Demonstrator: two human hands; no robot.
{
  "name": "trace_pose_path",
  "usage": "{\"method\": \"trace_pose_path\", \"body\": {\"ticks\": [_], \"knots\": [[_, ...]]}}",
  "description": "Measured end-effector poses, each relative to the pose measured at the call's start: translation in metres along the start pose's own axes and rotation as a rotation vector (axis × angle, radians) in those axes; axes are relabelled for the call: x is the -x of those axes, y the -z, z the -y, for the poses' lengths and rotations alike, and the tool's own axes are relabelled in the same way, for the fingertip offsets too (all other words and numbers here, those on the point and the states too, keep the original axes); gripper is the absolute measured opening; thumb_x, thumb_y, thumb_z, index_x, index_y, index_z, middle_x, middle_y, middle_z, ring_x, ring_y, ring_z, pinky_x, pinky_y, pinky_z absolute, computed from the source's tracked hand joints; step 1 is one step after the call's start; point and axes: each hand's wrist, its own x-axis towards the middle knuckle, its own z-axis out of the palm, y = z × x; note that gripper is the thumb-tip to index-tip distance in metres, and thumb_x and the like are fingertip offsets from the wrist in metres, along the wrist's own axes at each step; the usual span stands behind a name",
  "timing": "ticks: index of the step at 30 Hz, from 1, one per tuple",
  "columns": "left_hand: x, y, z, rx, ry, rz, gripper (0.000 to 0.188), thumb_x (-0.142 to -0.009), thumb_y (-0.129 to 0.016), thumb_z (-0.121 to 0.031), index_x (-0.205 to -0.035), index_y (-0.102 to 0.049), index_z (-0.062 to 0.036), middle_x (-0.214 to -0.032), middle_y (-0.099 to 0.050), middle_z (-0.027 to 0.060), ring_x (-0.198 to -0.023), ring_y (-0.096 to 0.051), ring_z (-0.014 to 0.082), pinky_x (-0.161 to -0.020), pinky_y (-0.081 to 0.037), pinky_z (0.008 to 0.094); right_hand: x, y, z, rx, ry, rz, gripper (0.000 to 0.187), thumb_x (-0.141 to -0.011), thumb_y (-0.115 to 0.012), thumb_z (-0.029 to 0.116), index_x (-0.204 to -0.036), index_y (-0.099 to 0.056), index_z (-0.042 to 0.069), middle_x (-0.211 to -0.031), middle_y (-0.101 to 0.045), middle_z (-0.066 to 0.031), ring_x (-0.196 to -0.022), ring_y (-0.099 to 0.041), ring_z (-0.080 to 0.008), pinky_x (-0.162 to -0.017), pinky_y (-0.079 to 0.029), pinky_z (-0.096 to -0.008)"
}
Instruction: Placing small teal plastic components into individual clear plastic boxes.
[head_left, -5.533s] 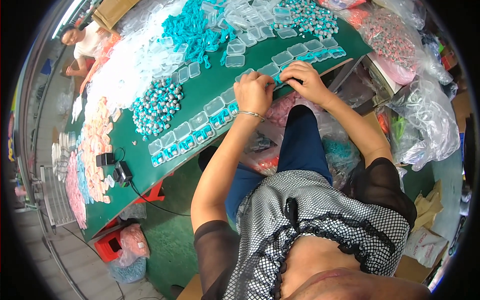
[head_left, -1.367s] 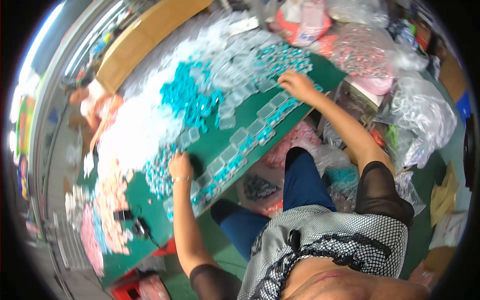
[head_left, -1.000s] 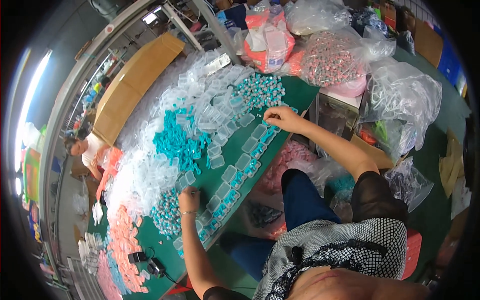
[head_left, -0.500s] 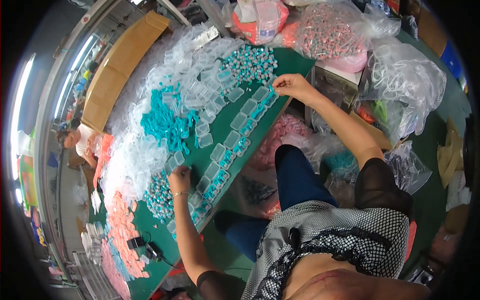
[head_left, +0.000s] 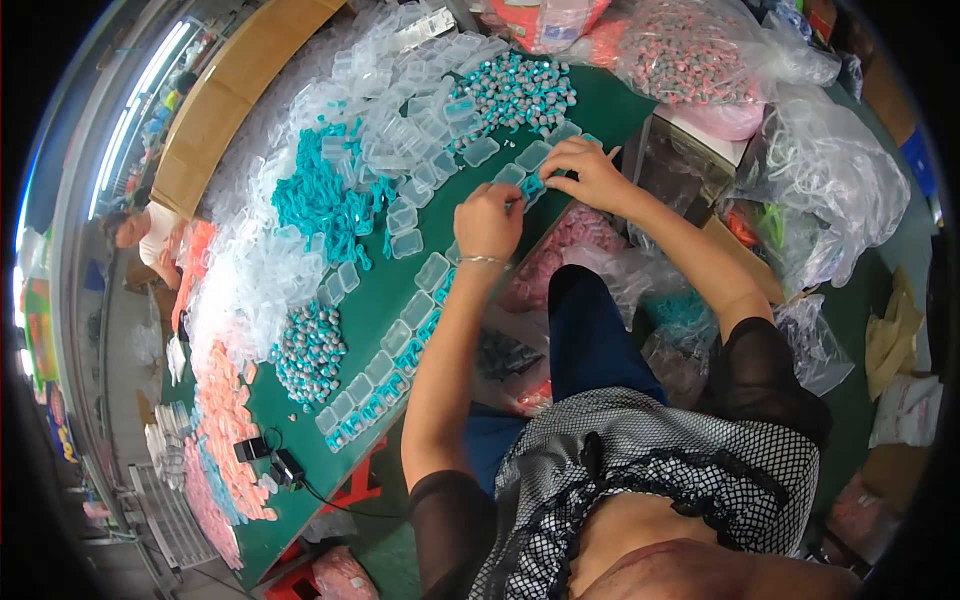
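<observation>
Along the near table edge runs a slanting row of small clear plastic boxes [head_left: 379, 371] with lids folded open, several holding teal pieces. My left hand [head_left: 488, 222] is above the row's upper part, fingers pinched together. Beside it my right hand [head_left: 590, 178] has thumb and fingertips closed at a box with a teal piece [head_left: 531, 186]. What either hand grips is hidden by the fingers. Left of the row lies a tangled heap of teal strap-like pieces [head_left: 318, 200]. Small grey-and-teal round parts form one pile [head_left: 308, 352] at the near left and another pile [head_left: 515, 90] farther up.
A large heap of clear boxes [head_left: 250, 245] covers the far side, before a cardboard sheet [head_left: 225, 95]. Coral pieces [head_left: 228, 420] and a black adapter [head_left: 287, 467] lie near left. Filled plastic bags [head_left: 690, 60] stand at right. Another person [head_left: 160, 240] sits beyond the table.
My left hand has moved right and up from the clear boxes by the near-left pile to beside my right hand. My right hand has shifted slightly along the row. The view has shifted a little.
</observation>
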Motion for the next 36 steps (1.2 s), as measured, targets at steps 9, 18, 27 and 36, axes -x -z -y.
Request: {"method": "trace_pose_path", "body": {"ticks": [9, 18, 27, 36], "knots": [[-0.002, -0.016, -0.003, -0.315, -0.009, 0.045, 0.007, -0.069, -0.071, -0.017, -0.074, -0.068, -0.0161, -0.080, -0.063, 0.0017, -0.081, -0.060, 0.0238, -0.067, -0.040, 0.0401, 0.003, -0.014, 0.005, 0.195, 0.043, 0.047, 0.012, -0.072, -0.071, 0.018, -0.083, -0.068, 0.017, -0.091, -0.057, 0.0031, -0.099, -0.051, -0.0189, -0.090, -0.031, -0.0417], [-0.001, -0.016, -0.001, -0.512, -0.053, 0.074, 0.008, -0.068, -0.071, -0.025, -0.071, -0.070, -0.0176, -0.081, -0.062, 0.0008, -0.081, -0.060, 0.0230, -0.068, -0.039, 0.0415, -0.003, -0.013, 0.012, 0.310, 0.121, 0.067, 0.008, -0.074, -0.067, 0.017, -0.081, -0.067, 0.015, -0.090, -0.056, 0.0006, -0.098, -0.051, -0.0199, -0.090, -0.031, -0.0449], [-0.008, -0.015, -0.002, -0.348, 0.090, 0.050, 0.013, -0.069, -0.072, -0.027, -0.077, -0.068, -0.0163, -0.082, -0.063, 0.0016, -0.082, -0.062, 0.0244, -0.068, -0.040, 0.0422, -0.004, -0.014, 0.009, 0.307, 0.087, 0.074, 0.012, -0.074, -0.068, 0.012, -0.085, -0.064, 0.014, -0.094, -0.056, -0.0002, -0.100, -0.051, -0.0221, -0.091, -0.031, -0.0428], [-0.012, -0.025, -0.004, -0.350, 0.061, 0.130, 0.009, -0.071, -0.068, -0.023, -0.078, -0.068, -0.0174, -0.082, -0.065, 0.0052, -0.081, -0.063, 0.0270, -0.069, -0.042, 0.0435, 0.002, -0.015, 0.010, 0.334, 0.140, 0.049, 0.016, -0.068, -0.069, 0.015, -0.084, -0.064, 0.013, -0.093, -0.057, -0.0010, -0.099, -0.051, -0.0225, -0.089, -0.033, -0.0466]]}}
